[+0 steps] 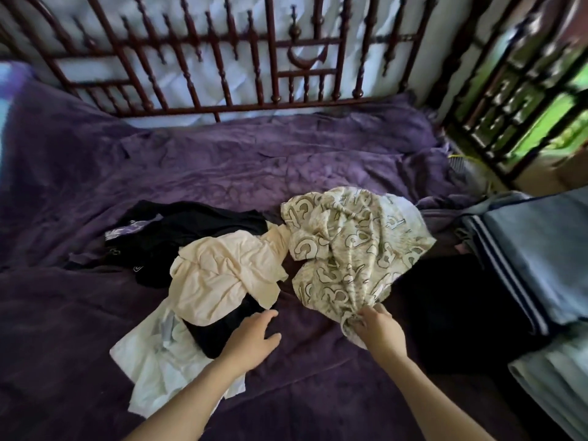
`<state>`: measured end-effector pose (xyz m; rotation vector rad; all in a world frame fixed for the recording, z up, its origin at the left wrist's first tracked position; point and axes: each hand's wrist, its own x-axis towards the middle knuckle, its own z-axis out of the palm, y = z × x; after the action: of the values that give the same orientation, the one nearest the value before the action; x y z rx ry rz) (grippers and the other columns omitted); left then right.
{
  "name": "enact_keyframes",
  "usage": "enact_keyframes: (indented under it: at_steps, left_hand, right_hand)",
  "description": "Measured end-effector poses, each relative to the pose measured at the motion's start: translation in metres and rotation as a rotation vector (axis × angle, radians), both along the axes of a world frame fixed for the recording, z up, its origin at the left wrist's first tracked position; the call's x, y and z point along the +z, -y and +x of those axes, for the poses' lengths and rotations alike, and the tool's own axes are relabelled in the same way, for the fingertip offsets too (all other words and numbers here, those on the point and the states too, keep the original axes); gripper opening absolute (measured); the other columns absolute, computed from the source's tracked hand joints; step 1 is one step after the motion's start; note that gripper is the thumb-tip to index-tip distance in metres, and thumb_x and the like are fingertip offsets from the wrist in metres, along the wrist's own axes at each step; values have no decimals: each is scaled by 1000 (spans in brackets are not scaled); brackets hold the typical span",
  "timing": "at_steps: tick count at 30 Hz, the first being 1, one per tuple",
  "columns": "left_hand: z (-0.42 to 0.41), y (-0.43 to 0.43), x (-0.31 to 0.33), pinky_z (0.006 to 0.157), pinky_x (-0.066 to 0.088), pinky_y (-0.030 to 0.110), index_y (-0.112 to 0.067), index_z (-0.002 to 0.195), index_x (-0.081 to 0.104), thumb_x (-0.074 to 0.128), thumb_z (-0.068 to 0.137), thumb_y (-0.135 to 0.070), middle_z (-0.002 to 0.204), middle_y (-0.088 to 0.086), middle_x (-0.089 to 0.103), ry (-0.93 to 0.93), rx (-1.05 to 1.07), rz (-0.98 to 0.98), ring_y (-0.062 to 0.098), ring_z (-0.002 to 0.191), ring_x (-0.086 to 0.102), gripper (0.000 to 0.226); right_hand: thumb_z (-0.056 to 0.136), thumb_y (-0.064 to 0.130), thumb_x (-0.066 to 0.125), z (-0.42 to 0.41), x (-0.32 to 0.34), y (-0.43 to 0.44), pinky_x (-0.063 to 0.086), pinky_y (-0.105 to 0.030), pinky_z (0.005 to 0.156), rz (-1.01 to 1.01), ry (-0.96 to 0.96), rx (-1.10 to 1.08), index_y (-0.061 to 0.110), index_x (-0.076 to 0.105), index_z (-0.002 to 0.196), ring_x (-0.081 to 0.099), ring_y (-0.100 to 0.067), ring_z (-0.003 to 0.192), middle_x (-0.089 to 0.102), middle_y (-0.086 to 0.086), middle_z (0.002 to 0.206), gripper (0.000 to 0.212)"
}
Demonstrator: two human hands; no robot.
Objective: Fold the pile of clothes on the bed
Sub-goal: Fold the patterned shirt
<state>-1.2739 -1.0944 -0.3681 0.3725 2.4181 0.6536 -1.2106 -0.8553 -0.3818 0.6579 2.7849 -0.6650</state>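
1. The right hand (378,329) grips the bunched near edge of the cream cotton garment printed with large outlined letters (350,249), its fingers curled round the gather. The rest of the garment lies crumpled on the bed.
2. Just left of that near edge, the left hand (254,335) is open with relaxed fingers and holds nothing. I cannot tell whether it touches the cloth below.
3. The step in hand looks like drawing this garment out of the pile. It would go best if the left hand took a second corner or hem, so the cloth can be shaken flat rather than dragged by one bunch.
4. The rest of the pile lies left of the printed garment:
   - a thin white garment (159,354), nearest;
   - a crumpled pale peach garment (222,272), touching the printed garment's left edge;
   - black clothing (191,230) under and beyond the peach one.
5. Bare purple plush bedspread (286,160) shows on the near side of the printed garment and in a wide stretch beyond it. Either is good room for laying it flat.
6. To its right is a stack of folded blue-grey cloths with dark stripes (534,256), so any sweep should stay off that side.
7. Far beyond it, a dark red-brown wooden spindle rail (222,58) bounds the bed.
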Motion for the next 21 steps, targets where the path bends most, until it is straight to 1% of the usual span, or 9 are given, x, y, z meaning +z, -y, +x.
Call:
enact_keyframes:
  at_steps: [2, 5, 8, 11, 13, 14, 16, 17, 21]
  left_hand:
    - [6, 1, 16, 106, 32, 23, -21, 146, 24, 56, 91, -35, 142, -2, 38, -42, -62, 70, 13, 131, 35, 66]
    - [4, 4, 47, 108, 31, 25, -25, 147, 21, 56, 74, -58, 142, -4, 36, -153, -156, 172, 14, 131, 35, 89]
    - [-8, 9, 93, 100, 42, 32, -42, 140, 24, 60, 66, -62, 138, -11, 40, -364, -239, 287, 12, 124, 44, 85]
    - [-10, 21, 166, 108, 32, 34, -37, 143, 25, 64, 71, -63, 139, -13, 38, -471, -309, 515, 9, 128, 35, 86]
    - [-7, 31, 212, 108, 35, 35, -33, 138, 36, 67, 72, -61, 136, -13, 44, -443, -332, 710, 8, 127, 41, 77]
    - [-2, 41, 233, 104, 39, 30, -35, 130, 42, 69, 72, -56, 130, -15, 50, -443, -326, 797, 6, 123, 47, 67]
    - [6, 62, 267, 89, 43, 15, -35, 115, 45, 72, 79, -37, 115, -16, 55, -428, -252, 881, 2, 107, 55, 45]
    - [9, 71, 281, 81, 44, 13, -30, 113, 48, 69, 82, -28, 107, -13, 57, -413, -199, 884, 2, 97, 57, 37]
    - [7, 113, 329, 65, 40, 21, -9, 90, 62, 67, 84, -14, 77, 3, 61, -510, -93, 940, 11, 70, 55, 10]
  right_hand:
    - [88, 31, 59, 2, 37, 10, 40, -30, 70, -3, -138, 27, 11, 62, 106, 56, -22, 94, 43, 3, 92, 27]
    - [82, 21, 66, 0, 108, 33, 41, -35, 69, -25, -400, 62, 4, 65, 93, 52, -20, 75, 42, 4, 77, 21]
    - [77, 9, 70, -1, 190, 65, 38, -26, 66, -46, -658, 69, 8, 70, 90, 48, -16, 70, 42, 11, 71, 14]
    - [79, 1, 66, -4, 268, 105, 40, -29, 71, -109, -807, 73, 5, 70, 94, 48, -17, 71, 49, 4, 77, 16]
    - [81, 2, 63, -8, 308, 128, 41, -26, 72, -131, -870, 73, 6, 69, 96, 49, -14, 72, 51, 6, 80, 16]
    - [83, 3, 61, -7, 325, 143, 40, -22, 69, -127, -904, 77, 8, 68, 96, 48, -10, 68, 50, 10, 77, 16]
    - [85, 5, 59, -5, 353, 168, 37, -15, 60, -126, -946, 79, 13, 66, 96, 45, -1, 61, 49, 15, 74, 15]
    - [86, 6, 59, -3, 365, 178, 37, -13, 57, -130, -959, 75, 13, 66, 96, 45, 0, 57, 50, 14, 72, 15]
    - [87, 6, 59, 3, 403, 202, 33, -6, 41, -208, -1041, -29, 12, 66, 96, 44, 4, 36, 49, 6, 61, 14]
